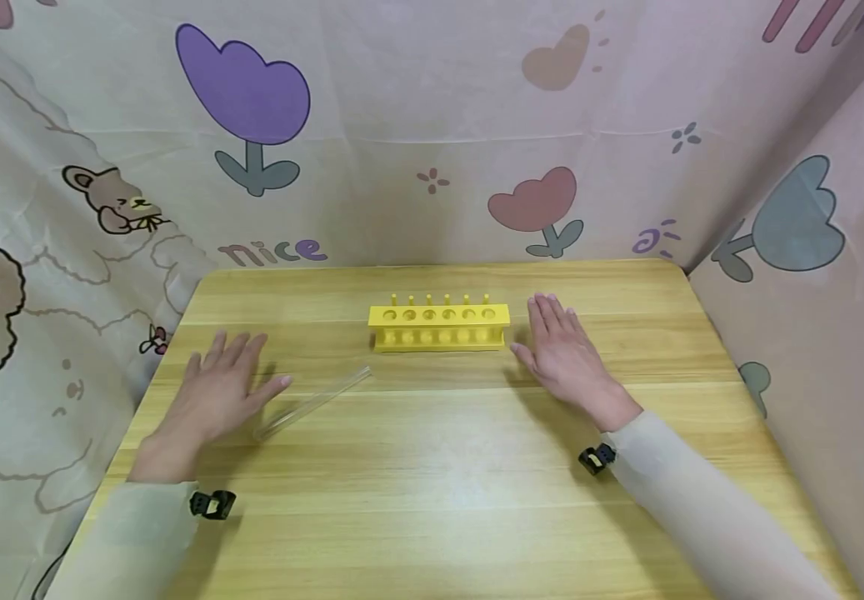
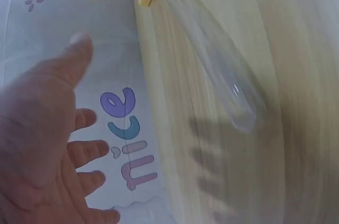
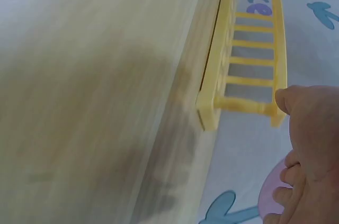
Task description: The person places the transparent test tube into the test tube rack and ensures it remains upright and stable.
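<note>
A yellow test tube rack [image 1: 439, 317] with a row of round holes and short pegs stands toward the back of the wooden table. In front of it to the left, a clear glass test tube [image 1: 315, 404] lies slantwise on the tabletop. My left hand [image 1: 217, 390] is spread just left of the tube, holding nothing. Beside the rack's right end is my right hand [image 1: 566, 354], fingers straight and thumb apart, also holding nothing. In the right wrist view its thumb overlaps the near end of the rack [image 3: 211, 99]. The left wrist view shows the tube [image 2: 228, 75] apart from the fingers.
The wooden table [image 1: 432, 500] has its back edge against a printed curtain [image 1: 387, 100] with flowers and the word "nice". Further curtain hangs along the left and right sides. A small black device [image 1: 212, 504] sits at the left wrist, another [image 1: 597, 457] at the right.
</note>
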Tool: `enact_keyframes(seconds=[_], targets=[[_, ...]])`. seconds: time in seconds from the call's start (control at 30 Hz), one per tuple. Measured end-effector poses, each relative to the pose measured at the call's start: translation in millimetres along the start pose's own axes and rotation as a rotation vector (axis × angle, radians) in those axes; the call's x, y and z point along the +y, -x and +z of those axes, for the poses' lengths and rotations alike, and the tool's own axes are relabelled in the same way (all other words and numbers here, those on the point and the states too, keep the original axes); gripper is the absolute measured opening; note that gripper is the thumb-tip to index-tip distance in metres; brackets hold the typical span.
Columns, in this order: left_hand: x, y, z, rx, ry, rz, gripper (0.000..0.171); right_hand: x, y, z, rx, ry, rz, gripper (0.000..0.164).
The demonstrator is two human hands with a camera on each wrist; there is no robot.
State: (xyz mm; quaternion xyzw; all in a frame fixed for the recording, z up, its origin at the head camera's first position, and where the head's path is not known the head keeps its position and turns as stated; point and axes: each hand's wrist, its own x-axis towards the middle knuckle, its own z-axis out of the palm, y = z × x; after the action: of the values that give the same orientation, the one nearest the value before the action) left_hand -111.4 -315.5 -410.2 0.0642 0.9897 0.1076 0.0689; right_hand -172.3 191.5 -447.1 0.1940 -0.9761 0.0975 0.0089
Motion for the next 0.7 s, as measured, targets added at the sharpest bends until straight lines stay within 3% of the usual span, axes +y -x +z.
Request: enact_keyframes(seconds=[0.37,0.7], targets=[[9.1,-9.7,7.0,-0.009,0.045,0.038,0.087,-20.3,-29.4,5.7,-0.009,0.040,-0.078,0.074],[10.7,-11.6,11.0,-0.032,0.013,0.057,0.080,-26.7,-38.8,7.6,-0.065,0.049,-0.068,0.073]])
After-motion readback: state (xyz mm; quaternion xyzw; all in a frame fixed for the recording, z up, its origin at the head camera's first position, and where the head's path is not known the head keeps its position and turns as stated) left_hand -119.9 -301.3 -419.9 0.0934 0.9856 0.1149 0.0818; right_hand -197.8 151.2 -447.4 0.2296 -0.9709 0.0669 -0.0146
